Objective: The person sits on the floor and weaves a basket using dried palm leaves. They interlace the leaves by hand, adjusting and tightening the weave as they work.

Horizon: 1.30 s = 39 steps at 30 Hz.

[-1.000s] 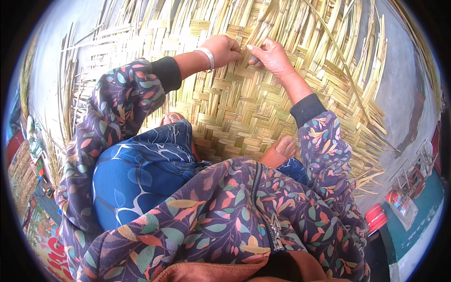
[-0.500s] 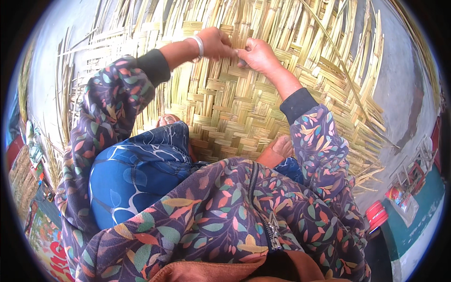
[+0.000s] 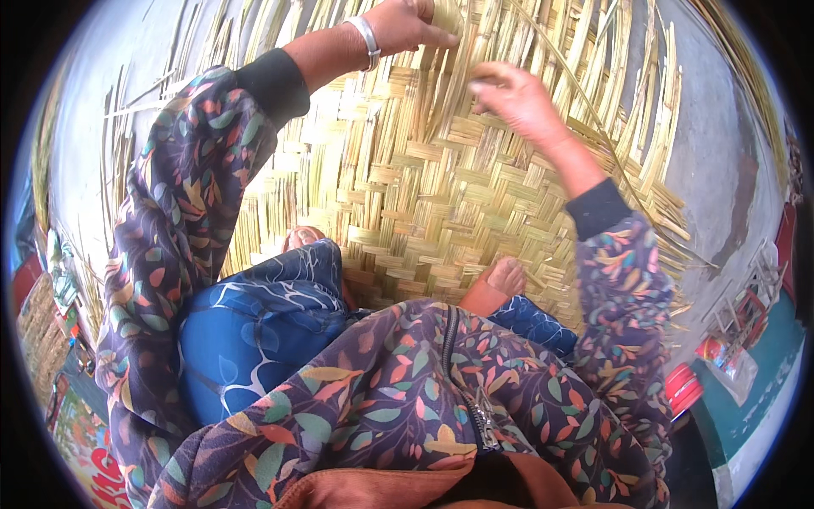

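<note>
A mat of flat, split yellow-green reed strips (image 3: 411, 182) lies under my bare feet, woven close to me, with loose strip ends fanning out at the far side. My left hand (image 3: 407, 25), a silvery bangle at its wrist, is closed on some reed strips (image 3: 446, 15) raised and bent above the weave at the far edge of the view. To the right and a little nearer, my right hand (image 3: 521, 102) hovers over the mat. Its fingers are loosely bent and apart, and nothing shows between them.
One long thin reed (image 3: 585, 102) lies slantwise over the strips on the right. Grey floor (image 3: 708, 161) borders the mat. At the lower right are a red round container (image 3: 682, 388) and a clear plastic bag (image 3: 736, 373). More reeds (image 3: 746, 68) lie at the far right.
Both hands were together over the weave. The left has moved farther away, with strips now bent up in it. The right has drawn off to the right, and its fingers have parted.
</note>
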Each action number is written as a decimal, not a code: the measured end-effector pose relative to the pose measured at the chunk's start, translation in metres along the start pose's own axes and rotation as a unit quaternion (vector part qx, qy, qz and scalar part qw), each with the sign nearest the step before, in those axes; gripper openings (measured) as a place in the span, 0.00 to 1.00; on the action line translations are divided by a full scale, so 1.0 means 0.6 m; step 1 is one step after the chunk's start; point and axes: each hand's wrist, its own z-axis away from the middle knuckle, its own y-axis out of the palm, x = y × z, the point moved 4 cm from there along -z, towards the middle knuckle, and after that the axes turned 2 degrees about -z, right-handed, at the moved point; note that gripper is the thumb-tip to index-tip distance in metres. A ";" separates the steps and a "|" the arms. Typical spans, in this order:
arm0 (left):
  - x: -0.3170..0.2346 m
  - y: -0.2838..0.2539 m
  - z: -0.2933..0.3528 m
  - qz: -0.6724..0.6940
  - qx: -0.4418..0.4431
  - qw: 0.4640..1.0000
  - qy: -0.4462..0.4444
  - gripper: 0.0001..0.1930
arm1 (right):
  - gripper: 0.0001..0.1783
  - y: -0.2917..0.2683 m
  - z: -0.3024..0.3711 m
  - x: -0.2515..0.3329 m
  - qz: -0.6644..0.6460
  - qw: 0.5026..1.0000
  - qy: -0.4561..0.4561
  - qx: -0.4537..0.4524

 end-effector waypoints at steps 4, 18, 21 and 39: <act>0.006 0.019 -0.006 -0.054 -0.022 0.998 0.023 0.17 | 0.17 -0.136 0.031 0.003 0.261 0.962 -0.023 -0.074; 0.012 0.061 -0.054 -0.044 -0.011 0.996 -0.081 0.14 | 0.21 -0.221 0.117 -0.150 0.448 0.872 -0.001 -0.199; 0.007 0.050 -0.039 -0.098 -0.026 0.994 -0.049 0.14 | 0.17 -0.220 0.103 -0.135 0.453 0.872 -0.006 -0.187; 0.009 0.046 -0.049 -0.358 -0.166 0.916 -0.067 0.17 | 0.19 -0.278 0.149 -0.134 -0.264 0.896 0.116 -0.339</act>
